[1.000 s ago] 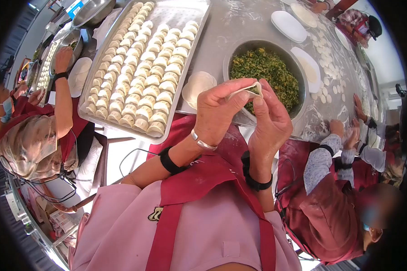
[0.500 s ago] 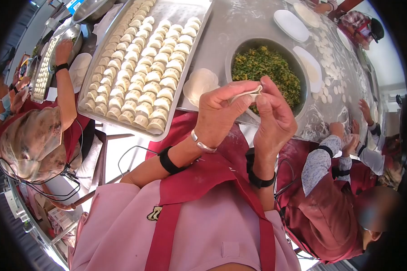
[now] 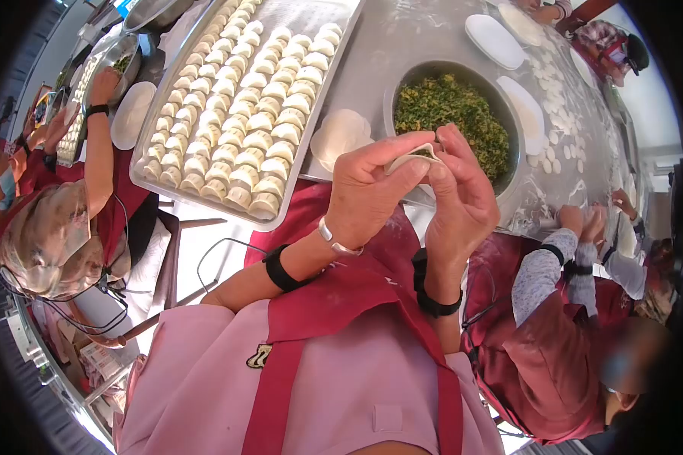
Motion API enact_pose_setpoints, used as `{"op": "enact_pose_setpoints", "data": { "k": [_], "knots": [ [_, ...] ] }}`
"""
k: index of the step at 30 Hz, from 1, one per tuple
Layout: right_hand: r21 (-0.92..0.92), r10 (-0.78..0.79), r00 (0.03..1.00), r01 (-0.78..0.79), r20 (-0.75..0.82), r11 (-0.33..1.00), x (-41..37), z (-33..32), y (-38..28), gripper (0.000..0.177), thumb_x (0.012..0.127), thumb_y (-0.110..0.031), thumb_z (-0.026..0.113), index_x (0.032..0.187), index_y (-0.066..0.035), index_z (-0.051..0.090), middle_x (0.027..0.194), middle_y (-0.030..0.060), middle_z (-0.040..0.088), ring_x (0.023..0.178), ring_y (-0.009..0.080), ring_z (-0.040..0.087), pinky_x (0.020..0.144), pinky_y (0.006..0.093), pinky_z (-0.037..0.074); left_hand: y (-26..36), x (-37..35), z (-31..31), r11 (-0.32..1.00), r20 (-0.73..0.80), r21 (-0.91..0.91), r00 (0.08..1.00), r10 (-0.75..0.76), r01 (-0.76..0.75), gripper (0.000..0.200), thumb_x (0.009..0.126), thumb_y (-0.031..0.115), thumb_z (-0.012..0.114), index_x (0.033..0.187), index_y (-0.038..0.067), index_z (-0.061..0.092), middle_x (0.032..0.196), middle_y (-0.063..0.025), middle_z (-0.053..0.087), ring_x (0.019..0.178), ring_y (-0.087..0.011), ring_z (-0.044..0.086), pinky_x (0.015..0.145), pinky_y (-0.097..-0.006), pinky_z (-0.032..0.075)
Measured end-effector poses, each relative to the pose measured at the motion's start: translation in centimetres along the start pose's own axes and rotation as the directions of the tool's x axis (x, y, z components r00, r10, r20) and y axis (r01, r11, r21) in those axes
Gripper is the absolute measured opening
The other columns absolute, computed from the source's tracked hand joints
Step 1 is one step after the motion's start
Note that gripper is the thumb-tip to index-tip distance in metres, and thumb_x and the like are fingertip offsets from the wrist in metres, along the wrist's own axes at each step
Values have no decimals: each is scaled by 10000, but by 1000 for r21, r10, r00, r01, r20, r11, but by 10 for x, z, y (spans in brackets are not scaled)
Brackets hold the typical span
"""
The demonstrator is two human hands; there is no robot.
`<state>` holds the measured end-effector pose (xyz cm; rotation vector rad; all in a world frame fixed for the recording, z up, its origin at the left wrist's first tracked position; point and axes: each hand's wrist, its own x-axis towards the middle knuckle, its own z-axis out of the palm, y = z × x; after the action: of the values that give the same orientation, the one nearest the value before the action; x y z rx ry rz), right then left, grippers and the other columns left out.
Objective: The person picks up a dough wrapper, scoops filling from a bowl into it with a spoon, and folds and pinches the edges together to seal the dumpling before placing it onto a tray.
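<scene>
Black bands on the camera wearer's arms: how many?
2: the left band, on the elbow side of the silver bracelet, and the right band, below the right hand. Clothing may hide more.

Left hand (image 3: 373,186) + right hand (image 3: 464,199) pinch folded wrapper (image 3: 410,158) | bowl (image 3: 515,148) of green filling (image 3: 444,102) beyond | tray (image 3: 303,17) of dumplings (image 3: 251,156) in rows, left

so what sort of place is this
Probably a shared kitchen or workshop for making dumplings: it shows a large tray with rows of dumplings, a bowl of green filling and red aprons.
</scene>
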<state>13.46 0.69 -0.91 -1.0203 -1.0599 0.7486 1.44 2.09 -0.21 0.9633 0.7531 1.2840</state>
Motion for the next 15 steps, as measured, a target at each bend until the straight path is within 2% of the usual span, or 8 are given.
{"op": "enact_pose_setpoints", "data": {
  "k": [5, 8, 11, 13, 15],
  "knots": [
    [-109, -170, 982, 177, 77, 978, 5, -4, -2, 89, 836, 2, 713, 923, -5, 697, 1151, 186, 677, 1237, 334, 559, 995, 411, 469, 1, 0, -3, 997, 64, 74, 998, 11, -16, 272, 910, 15, 629, 1175, -36, 660, 1112, -101, 692, 960, -97, 630, 808, -227, 522],
    [-187, -186, 975, 207, 125, 960, 5, -10, 1, 156, 832, -8, 717, 987, 2, 702, 1163, 170, 682, 1238, 320, 560, 988, 397, 471, 3, 0, -9, 986, 98, 170, 995, -19, 2, 273, 920, 14, 615, 1185, -32, 658, 1124, -102, 686, 966, -94, 627, 812, -222, 523],
    [-265, -145, 971, 193, 191, 945, 4, -19, 5, 244, 823, -18, 730, 1064, 6, 699, 1229, 162, 659, 1243, 302, 558, 1002, 383, 461, 2, 2, -15, 984, 138, 177, 990, -33, 8, 284, 946, 8, 578, 1221, -44, 632, 1160, -116, 668, 993, -105, 628, 828, -217, 533],
    [-194, -38, 990, 65, 139, 979, 2, -15, -1, 289, 814, -25, 741, 1097, 8, 693, 1269, 163, 637, 1253, 298, 551, 1020, 382, 448, -1, 2, -19, 990, 163, 143, 986, -32, 9, 313, 950, 8, 566, 1256, -46, 608, 1165, -118, 666, 1006, -114, 630, 836, -227, 533],
    [-131, 35, 992, -20, 119, 991, 2, -12, -6, 312, 806, -31, 749, 1110, 6, 693, 1295, 163, 622, 1261, 297, 546, 1033, 386, 439, 1, 2, -21, 977, 191, 215, 981, -33, -9, 340, 953, 12, 557, 1286, -53, 580, 1165, -123, 665, 1021, -126, 634, 850, -241, 534]
  ]
}}
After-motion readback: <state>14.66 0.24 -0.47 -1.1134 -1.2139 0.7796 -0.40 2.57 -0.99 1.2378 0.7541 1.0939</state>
